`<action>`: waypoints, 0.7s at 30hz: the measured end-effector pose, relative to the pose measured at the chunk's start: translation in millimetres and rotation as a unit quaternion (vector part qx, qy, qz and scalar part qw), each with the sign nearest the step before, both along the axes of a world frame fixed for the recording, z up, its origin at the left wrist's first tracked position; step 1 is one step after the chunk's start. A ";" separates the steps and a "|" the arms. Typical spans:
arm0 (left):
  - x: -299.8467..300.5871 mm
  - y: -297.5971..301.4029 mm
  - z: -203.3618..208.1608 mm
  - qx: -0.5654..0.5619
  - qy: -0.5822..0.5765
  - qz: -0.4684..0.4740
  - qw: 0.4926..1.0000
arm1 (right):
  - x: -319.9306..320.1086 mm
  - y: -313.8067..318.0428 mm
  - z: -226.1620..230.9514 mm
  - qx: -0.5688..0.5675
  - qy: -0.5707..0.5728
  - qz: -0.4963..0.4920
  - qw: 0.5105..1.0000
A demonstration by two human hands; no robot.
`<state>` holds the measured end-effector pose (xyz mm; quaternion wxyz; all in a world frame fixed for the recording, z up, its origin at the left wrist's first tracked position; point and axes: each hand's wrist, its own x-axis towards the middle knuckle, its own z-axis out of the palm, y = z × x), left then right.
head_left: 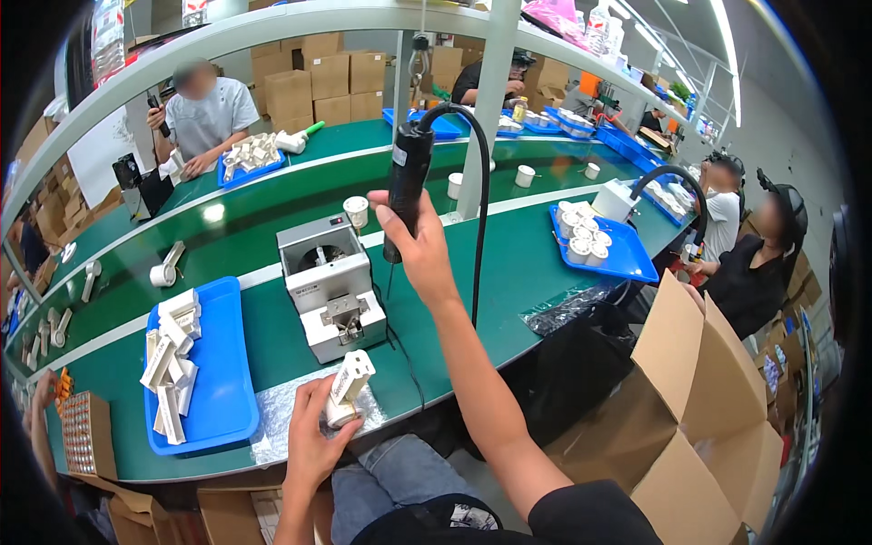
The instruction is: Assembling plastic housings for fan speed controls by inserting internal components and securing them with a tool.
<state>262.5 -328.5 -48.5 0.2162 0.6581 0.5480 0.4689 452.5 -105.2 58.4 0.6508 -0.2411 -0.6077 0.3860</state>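
My left hand (312,436) is closed around a white plastic housing (351,377) with a round base and a block-shaped upper part. It is held at the bench's near edge, above a sheet of clear bubble wrap (276,421). My right hand (422,250) grips a black electric screwdriver (408,168), upright, its thin bit pointing down beside a grey-and-white screw feeder (325,272). Bit and housing are apart. Left of the feeder, a blue tray (229,400) bears several white rectangular housings (173,350).
A green conveyor (218,238) with scattered white parts runs behind the bench. At right are a blue tray (633,264) of round white parts and a large open carton (681,363). A post (488,109) rises beyond my right hand. Co-workers sit across the line and at right.
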 end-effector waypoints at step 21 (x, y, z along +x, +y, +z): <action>8.6 25.3 -17.7 0.033 -0.007 0.001 0.999 | 24.8 -69.5 26.8 0.016 0.053 0.170 0.984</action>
